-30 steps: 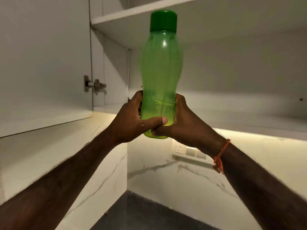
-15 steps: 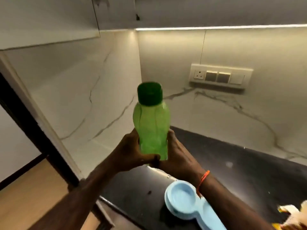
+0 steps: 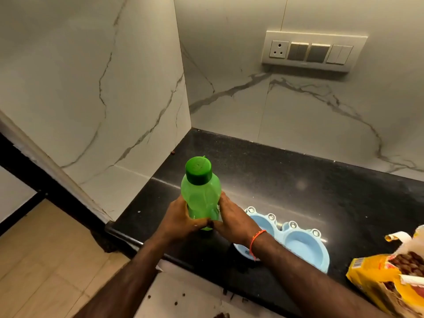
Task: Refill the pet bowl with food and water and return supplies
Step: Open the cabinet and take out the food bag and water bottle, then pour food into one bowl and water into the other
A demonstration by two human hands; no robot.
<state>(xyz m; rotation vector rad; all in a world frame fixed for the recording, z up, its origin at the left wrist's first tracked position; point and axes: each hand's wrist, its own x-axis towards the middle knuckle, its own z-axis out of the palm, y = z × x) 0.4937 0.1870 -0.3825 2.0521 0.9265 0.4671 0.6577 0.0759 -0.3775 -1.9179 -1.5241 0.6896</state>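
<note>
A translucent green bottle [image 3: 202,193] with a dark green cap stands upright at the left end of the black counter [image 3: 298,180]. My left hand [image 3: 181,219] and my right hand [image 3: 231,219] both wrap around its lower half. Just right of the bottle lies a light blue double pet bowl [image 3: 305,245]; my right wrist hides part of its left basin. A yellow pet food bag [image 3: 390,271] lies open at the right edge, brown kibble showing inside.
White marble walls form a corner behind the counter. A switch and socket panel [image 3: 314,51] is on the back wall. Wooden floor [image 3: 46,260] lies lower left, past the counter's edge. A few kibble pieces are scattered on the pale surface [image 3: 183,297] below the counter.
The bottle has come down from the open upper cabinet to counter level, both hands still on it. The view tipped downward, bringing the bowl and food bag into sight.
</note>
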